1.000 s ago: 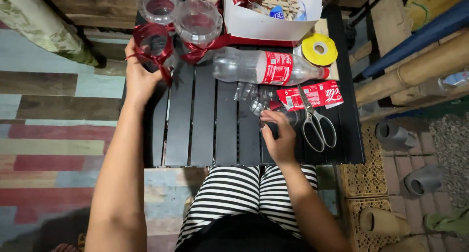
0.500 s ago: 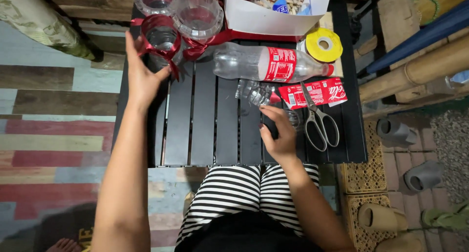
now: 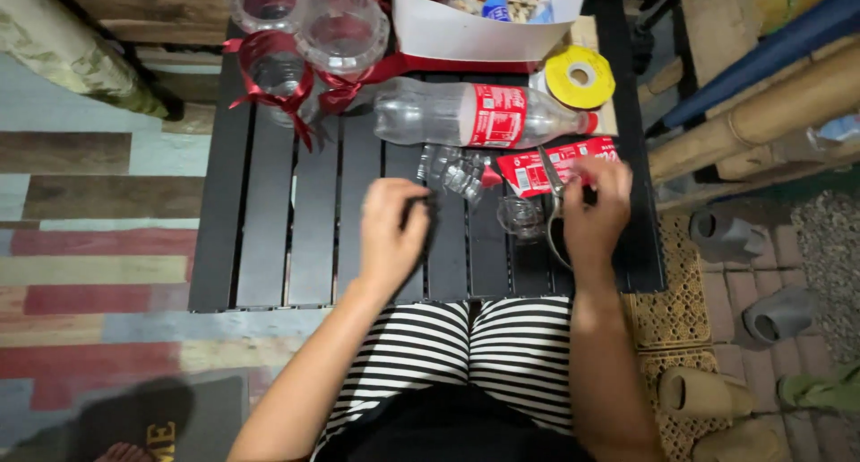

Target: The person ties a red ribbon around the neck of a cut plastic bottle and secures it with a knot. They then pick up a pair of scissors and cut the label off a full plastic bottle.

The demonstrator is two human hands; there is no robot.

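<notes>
The right hand (image 3: 596,207) rests over the scissors (image 3: 555,207) on the black slatted surface (image 3: 269,247); its fingers curl about the handles, closed on them, with the blades pointing up toward a torn red bottle label (image 3: 555,166). Just left of the scissors lies a small clear cut piece of plastic (image 3: 520,215), and above it a crumpled clear plastic piece (image 3: 452,166).

The left hand (image 3: 390,233) sits at the middle of the surface, fingers bent around a small dark object (image 3: 421,213); what that object is cannot be made out, and the grip looks closed on it.

Farther up lies a clear plastic bottle with a red label (image 3: 475,114) on its side, cap to the right. Beside the cap is a roll of yellow tape (image 3: 580,75). At the top left stand cut bottle cups tied with red ribbon (image 3: 296,41). A white box (image 3: 475,32) sits at the top edge. Below the surface are striped trousers (image 3: 466,354) on the person's lap.
</notes>
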